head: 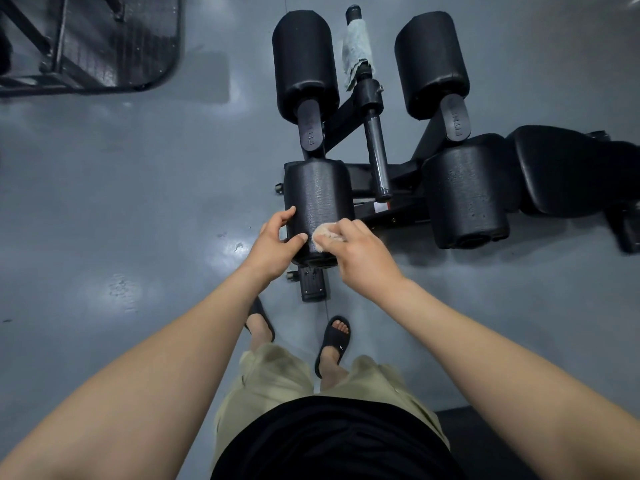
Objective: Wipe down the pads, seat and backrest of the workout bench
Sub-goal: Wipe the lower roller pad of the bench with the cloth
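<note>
Black shirt (329, 441) and both forearms (166, 375) fill the foreground, arms stretched forward and down; left hand (273, 244) cups the near end of the near-left roller pad (317, 192), thumb and fingers curled round it; right hand (360, 258) knuckles up, fingers bunched on a pinkish cloth (325, 234) pressed against the same pad; seat (561, 168) lies to the right, past the second near pad (464, 192).

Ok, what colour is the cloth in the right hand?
The small crumpled cloth is pinkish-beige; head view.
</note>
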The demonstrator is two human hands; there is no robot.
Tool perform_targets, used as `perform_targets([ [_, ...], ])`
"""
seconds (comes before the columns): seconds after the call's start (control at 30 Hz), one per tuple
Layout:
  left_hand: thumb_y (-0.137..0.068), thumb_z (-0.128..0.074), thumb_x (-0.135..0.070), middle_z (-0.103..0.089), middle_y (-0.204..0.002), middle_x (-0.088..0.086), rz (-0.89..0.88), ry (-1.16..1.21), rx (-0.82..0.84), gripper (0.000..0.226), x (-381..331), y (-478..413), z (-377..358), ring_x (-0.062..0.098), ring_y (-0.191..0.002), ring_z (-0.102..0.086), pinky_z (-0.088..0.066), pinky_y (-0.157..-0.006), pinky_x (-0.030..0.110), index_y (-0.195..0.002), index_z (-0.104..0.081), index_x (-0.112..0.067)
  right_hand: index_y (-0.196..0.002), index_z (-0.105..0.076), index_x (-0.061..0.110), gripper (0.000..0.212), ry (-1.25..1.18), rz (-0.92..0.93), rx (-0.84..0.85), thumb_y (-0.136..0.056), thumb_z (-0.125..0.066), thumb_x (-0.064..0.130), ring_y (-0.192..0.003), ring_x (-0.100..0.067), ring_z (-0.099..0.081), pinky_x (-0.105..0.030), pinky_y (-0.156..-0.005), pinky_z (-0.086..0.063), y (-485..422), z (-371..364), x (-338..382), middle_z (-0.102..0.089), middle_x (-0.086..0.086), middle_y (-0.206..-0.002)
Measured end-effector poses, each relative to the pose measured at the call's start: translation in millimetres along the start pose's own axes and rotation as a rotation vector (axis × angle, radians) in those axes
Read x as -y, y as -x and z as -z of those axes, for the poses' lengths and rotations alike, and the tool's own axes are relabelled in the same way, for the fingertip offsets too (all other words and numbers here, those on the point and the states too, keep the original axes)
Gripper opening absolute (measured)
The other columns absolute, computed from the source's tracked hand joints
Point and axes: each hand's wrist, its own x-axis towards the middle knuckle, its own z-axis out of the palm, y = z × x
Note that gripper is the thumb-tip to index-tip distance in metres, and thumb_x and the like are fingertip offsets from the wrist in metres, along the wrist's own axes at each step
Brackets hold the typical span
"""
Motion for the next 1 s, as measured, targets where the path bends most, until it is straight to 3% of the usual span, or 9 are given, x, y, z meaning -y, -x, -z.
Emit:
perform_targets([
  [0.2, -0.072, -0.066, -0.060, -0.043, -0.143, -0.020, 0.012, 0.050, 0.008, 0.058, 0.1, 1.3, -2.3, 0.026, -0.125, -0.058, -0.048, -0.106, 0.050, -0.125, -0.045, -0.067, -0.120, -0.068, 0.026, 0.044, 0.001, 0.175, -0.005, -0.082, -0.064, 0.003, -0.089, -0.027, -0.050, -0.034, -0.054, -0.049, 20.7, 2.5, -10.7, -0.057, -0.005, -0.105],
  [0.4, -0.078, -0.068, -0.054, -0.043, -0.136, -0.014, -0.007, 0.020, -0.020, 0.058, -4.2, 2.8, -6.8, 0.021, -0.118, -0.061, -0.052, -0.102, 0.047, -0.131, -0.045, -0.061, -0.121, -0.071, 0.020, 0.041, -0.129, -0.092, -0.138, -0.087, -0.059, 0.002, -0.090, -0.034, -0.055, -0.042, -0.077, -0.054, -19.9, 3.9, -21.9, -0.056, -0.011, -0.101],
  [0.53, -0.073, -0.068, -0.060, -0.042, -0.133, -0.015, -0.010, 0.002, -0.030, 0.054, -4.0, 3.7, -8.5, 0.018, -0.120, -0.059, -0.051, -0.103, 0.046, -0.120, -0.044, -0.072, -0.124, -0.069, 0.016, 0.036, -0.146, -0.003, -0.172, -0.089, -0.064, 0.017, -0.089, -0.032, -0.052, -0.040, -0.077, -0.052, 4.4, -4.3, -13.3, -0.056, -0.012, -0.103],
  [0.63, -0.081, -0.070, -0.052, -0.041, -0.135, -0.012, -0.012, -0.007, -0.041, 0.057, -4.9, 2.4, -10.0, 0.014, -0.122, -0.056, -0.050, -0.104, 0.041, -0.131, -0.045, -0.061, -0.125, -0.069, 0.021, 0.031, -0.163, 0.047, -0.168, -0.096, -0.060, 0.025, -0.093, -0.028, -0.050, -0.042, -0.069, -0.054, 26.5, -12.8, -16.8, -0.057, -0.008, -0.107],
  [0.7, -0.090, -0.070, -0.040, -0.040, -0.137, -0.006, -0.031, -0.032, -0.060, 0.057, -5.7, 1.7, -12.0, 0.008, -0.121, -0.050, -0.045, -0.103, 0.027, -0.140, -0.045, -0.048, -0.128, -0.067, 0.021, 0.033, -0.153, 0.058, -0.149, -0.096, -0.056, 0.022, -0.098, -0.029, -0.051, -0.047, -0.064, -0.055, 35.4, -18.2, -20.6, -0.057, -0.009, -0.111],
  [0.83, -0.094, -0.067, -0.034, -0.038, -0.135, -0.004, -0.042, -0.077, -0.072, 0.053, -12.9, 2.3, -15.9, 0.008, -0.116, -0.052, -0.040, -0.080, 0.002, -0.142, -0.047, -0.042, -0.126, -0.068, 0.018, 0.033, -0.145, 0.089, -0.176, -0.097, -0.053, 0.017, -0.102, -0.032, -0.055, -0.047, -0.065, -0.055, 34.6, -16.9, -18.9, -0.060, -0.009, -0.115],
  [0.9, -0.098, -0.061, -0.029, -0.039, -0.133, -0.004, -0.048, -0.082, -0.088, 0.046, -17.0, 4.1, -16.5, 0.008, -0.105, -0.056, -0.045, -0.079, 0.005, -0.140, -0.051, -0.041, -0.122, -0.071, 0.016, 0.030, -0.133, 0.095, -0.188, -0.094, -0.059, 0.012, -0.101, -0.032, -0.057, -0.045, -0.067, -0.055, 26.8, -14.9, -13.0, -0.062, -0.009, -0.114],
  [1.0, -0.097, -0.048, -0.011, -0.042, -0.130, -0.004, -0.060, -0.097, -0.089, 0.050, -15.8, 5.9, -13.9, 0.011, -0.072, -0.055, -0.046, -0.059, 0.010, -0.137, -0.055, -0.040, -0.116, -0.073, 0.014, 0.029, -0.144, 0.062, -0.217, -0.089, -0.067, 0.005, -0.096, -0.033, -0.058, -0.044, -0.066, -0.055, 17.1, -15.7, -9.1, -0.063, -0.010, -0.108],
])
